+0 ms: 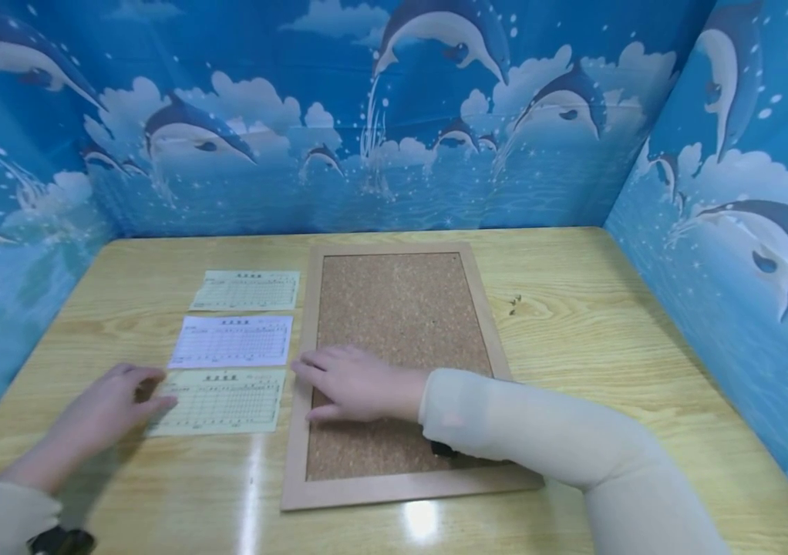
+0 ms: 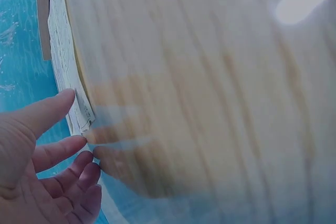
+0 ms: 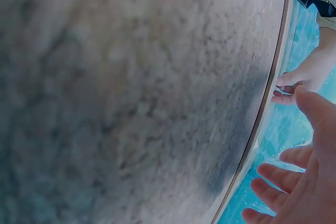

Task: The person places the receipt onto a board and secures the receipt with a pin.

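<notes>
My left hand [image 1: 104,407] is at the left edge of the nearest pale green printed slip [image 1: 227,402], thumb and forefinger apart. The left wrist view puts its fingertips right at the corner of the slip [image 2: 80,109]. My right hand [image 1: 351,383] reaches across a wood-framed corkboard [image 1: 394,308], fingers relaxed over the left side of its frame. Above the near slip lie a lilac slip [image 1: 233,341] and another pale green slip [image 1: 247,290], stacked in a column left of the board. All three carry printed grids.
Several small dark bits, perhaps pins, [image 1: 515,303] lie on the wood-grain table [image 1: 574,331] right of the board. Blue dolphin-patterned sheets [image 1: 338,185] line the back and both sides. A dark strap [image 1: 61,541] sits at the left wrist.
</notes>
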`<move>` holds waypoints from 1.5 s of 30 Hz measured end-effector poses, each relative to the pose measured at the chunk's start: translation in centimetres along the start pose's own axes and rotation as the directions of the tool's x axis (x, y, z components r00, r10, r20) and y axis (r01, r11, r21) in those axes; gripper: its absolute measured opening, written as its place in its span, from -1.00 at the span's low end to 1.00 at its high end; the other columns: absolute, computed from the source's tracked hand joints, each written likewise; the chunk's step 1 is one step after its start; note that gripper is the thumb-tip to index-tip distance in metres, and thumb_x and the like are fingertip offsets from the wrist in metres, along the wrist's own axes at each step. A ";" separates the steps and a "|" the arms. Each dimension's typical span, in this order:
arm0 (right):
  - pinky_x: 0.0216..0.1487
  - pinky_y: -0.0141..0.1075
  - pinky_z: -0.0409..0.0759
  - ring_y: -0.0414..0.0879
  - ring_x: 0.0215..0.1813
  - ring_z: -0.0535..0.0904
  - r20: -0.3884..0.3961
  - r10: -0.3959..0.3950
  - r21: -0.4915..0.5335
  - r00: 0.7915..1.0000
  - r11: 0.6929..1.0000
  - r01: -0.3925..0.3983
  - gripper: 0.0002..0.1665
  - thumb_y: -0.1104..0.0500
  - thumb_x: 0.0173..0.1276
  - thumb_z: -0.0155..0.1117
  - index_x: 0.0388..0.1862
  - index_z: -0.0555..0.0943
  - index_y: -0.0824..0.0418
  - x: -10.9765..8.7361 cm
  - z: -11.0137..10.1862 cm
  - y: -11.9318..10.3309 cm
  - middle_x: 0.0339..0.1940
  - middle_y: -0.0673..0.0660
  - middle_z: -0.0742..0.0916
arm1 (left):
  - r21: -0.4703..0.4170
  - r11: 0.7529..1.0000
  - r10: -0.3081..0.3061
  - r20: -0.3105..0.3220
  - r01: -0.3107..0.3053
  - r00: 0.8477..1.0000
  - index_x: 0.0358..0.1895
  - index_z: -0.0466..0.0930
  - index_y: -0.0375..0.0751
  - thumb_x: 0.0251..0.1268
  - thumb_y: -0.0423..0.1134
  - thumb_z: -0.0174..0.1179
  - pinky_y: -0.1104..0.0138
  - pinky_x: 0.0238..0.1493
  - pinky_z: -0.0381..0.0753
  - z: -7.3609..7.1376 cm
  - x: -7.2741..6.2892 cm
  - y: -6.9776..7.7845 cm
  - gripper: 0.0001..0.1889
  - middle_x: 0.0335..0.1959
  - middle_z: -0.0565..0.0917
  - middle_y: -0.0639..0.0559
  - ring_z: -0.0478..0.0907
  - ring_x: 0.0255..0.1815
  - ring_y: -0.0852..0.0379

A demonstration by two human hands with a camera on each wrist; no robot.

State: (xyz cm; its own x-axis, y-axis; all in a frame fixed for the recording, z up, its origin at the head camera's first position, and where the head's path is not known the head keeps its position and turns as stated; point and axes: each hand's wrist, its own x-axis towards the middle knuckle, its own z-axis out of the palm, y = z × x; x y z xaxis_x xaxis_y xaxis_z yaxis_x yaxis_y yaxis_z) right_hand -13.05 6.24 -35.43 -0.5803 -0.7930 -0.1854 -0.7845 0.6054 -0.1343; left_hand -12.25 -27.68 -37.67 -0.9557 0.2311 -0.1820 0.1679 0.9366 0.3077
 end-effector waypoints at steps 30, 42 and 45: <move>0.39 -0.19 0.05 -0.09 0.44 0.11 0.032 -0.021 -0.044 0.999 0.999 0.023 -0.09 -0.36 0.34 -0.12 0.49 0.05 0.12 0.8 0.4 -0.6 0.44 0.06 0.27 | -0.112 0.994 -0.005 -0.054 -0.001 0.999 -0.44 0.57 -0.29 0.11 -0.22 0.30 0.27 -0.47 0.36 0.3 0.1 -0.1 -0.81 -0.57 0.50 0.08 0.36 -0.52 0.16; 0.39 -0.18 0.02 -0.08 0.44 0.10 0.042 -0.024 -0.024 0.999 0.999 0.025 -0.11 -0.34 0.35 -0.12 0.49 0.04 0.11 0.8 0.3 -0.6 0.45 0.06 0.25 | -0.144 0.988 0.039 -0.071 -0.049 0.997 -0.49 0.54 -0.19 0.09 -0.26 0.31 0.34 -0.50 0.35 0.8 -0.2 -0.9 -0.85 -0.60 0.48 0.11 0.33 -0.55 0.22; 0.39 -0.18 0.02 -0.08 0.45 0.09 0.048 -0.021 -0.011 0.999 1.000 0.021 -0.11 -0.35 0.35 -0.12 0.49 0.04 0.10 0.8 0.2 -0.6 0.45 0.05 0.25 | -0.162 0.985 0.044 -0.074 -0.056 0.996 -0.55 0.45 -0.17 0.09 -0.26 0.31 0.36 -0.55 0.28 0.9 -0.3 -0.9 -0.79 -0.63 0.41 0.10 0.26 -0.59 0.24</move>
State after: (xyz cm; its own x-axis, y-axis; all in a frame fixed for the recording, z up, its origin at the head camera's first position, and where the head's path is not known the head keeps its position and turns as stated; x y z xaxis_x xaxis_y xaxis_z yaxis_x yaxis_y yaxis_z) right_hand -12.97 5.23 -35.68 -0.5527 -0.8014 -0.2287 -0.7991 0.5875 -0.1274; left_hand -11.86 -28.40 -38.73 -0.9626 0.2522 -0.0988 0.1795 0.8672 0.4644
